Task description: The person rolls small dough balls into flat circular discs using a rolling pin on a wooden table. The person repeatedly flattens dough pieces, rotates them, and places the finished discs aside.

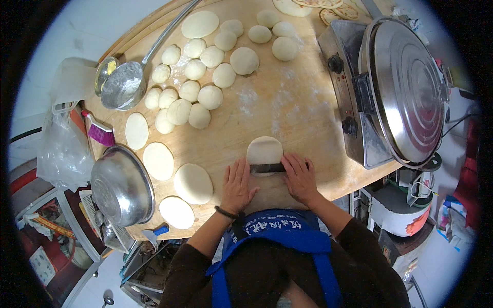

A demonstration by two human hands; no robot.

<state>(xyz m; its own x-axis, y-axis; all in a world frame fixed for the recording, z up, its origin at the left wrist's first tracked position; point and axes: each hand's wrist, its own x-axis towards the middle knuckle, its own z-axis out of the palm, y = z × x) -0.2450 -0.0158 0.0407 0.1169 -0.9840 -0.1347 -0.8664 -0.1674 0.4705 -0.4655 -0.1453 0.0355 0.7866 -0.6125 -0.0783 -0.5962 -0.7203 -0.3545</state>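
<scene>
A dark rolling pin lies across the near part of a flattened round of dough on the wooden work table. My left hand, a dark band at its wrist, holds the pin's left end beneath nearly straight fingers. Over the other end lies my right hand, with the pin's tip showing just past the fingers. Both palms face down. To the left of my left hand are several rolled dough rounds, the closest being a thick one.
Dough balls cluster on the floured table. A lidded electric griddle stands at right. Leftward are an overturned metal basin, a flour-dusted ladle, a purple brush and a blue-handled scraper. Topped flatbreads lie at the back.
</scene>
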